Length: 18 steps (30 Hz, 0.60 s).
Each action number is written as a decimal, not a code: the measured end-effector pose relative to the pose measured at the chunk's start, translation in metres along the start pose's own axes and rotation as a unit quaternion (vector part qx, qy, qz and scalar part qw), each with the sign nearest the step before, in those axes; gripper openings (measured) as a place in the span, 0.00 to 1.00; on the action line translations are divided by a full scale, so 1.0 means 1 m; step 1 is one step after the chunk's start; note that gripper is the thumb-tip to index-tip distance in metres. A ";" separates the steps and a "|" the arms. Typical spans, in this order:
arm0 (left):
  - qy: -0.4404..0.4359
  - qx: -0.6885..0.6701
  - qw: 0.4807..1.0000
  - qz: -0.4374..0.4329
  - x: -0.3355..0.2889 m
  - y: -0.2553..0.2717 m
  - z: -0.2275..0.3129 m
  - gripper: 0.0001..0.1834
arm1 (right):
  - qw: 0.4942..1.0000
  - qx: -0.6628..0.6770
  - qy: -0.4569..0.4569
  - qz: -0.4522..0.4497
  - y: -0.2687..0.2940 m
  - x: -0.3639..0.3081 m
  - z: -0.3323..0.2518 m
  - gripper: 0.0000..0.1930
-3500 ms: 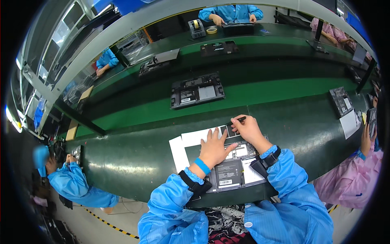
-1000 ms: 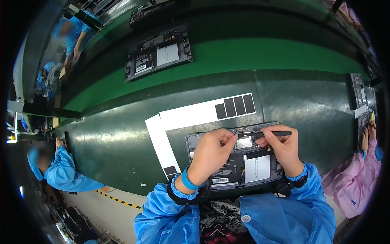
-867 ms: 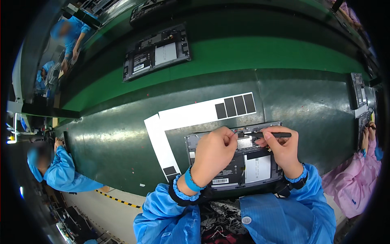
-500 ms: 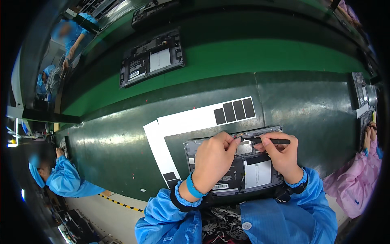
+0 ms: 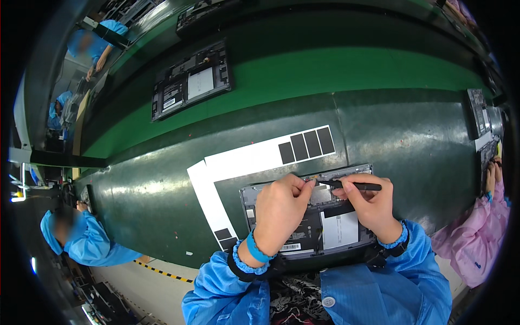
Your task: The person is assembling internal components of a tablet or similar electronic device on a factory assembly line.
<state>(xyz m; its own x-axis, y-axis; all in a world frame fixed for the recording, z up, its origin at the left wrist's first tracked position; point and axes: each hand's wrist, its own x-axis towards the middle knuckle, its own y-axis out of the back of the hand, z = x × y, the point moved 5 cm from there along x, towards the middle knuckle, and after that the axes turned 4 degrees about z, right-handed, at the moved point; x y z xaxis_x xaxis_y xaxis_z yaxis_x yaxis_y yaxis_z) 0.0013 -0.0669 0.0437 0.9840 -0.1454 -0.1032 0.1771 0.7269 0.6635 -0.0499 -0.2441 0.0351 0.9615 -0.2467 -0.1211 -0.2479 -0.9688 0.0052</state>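
Note:
An opened laptop base [image 5: 310, 228] lies in front of me, its battery, white panel and circuit parts exposed. My left hand [image 5: 280, 208] is closed in a pinch over its far edge. What the thumb and finger hold there, if anything, is too small to make out. Between the fingers of my right hand [image 5: 371, 201] is a pair of black tweezers [image 5: 364, 186], held nearly level. The tip points left and reaches the left fingertips above the board. Both wrists rest around the near part of the base, hiding some of it.
White paper strips with black rectangles [image 5: 244, 155] lie beyond and left of the laptop base. Another opened laptop base [image 5: 190, 81] sits on the green belt [image 5: 325, 70]. Co-workers in blue [image 5: 89, 238] and pink [image 5: 460, 238] sit at the left and right.
The laptop base on the green belt has slid left. My hands keep the same hold at the far edge, with the tweezers' tip still beside the left fingertips. The whole view has shifted slightly.

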 end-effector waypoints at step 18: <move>0.028 0.003 1.000 0.011 -0.001 -0.002 -0.003 0.15 | 1.000 -0.001 -0.005 -0.007 -0.001 -0.001 0.000 0.06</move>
<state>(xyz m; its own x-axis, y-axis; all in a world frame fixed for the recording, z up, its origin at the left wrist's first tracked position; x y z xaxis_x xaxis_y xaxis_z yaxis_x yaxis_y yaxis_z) 0.0000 -0.0658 0.0400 0.9872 -0.0914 -0.1305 0.1558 0.7252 0.6707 -0.0507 -0.2431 0.0354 0.9637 -0.2321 -0.1316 -0.2335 -0.9723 0.0047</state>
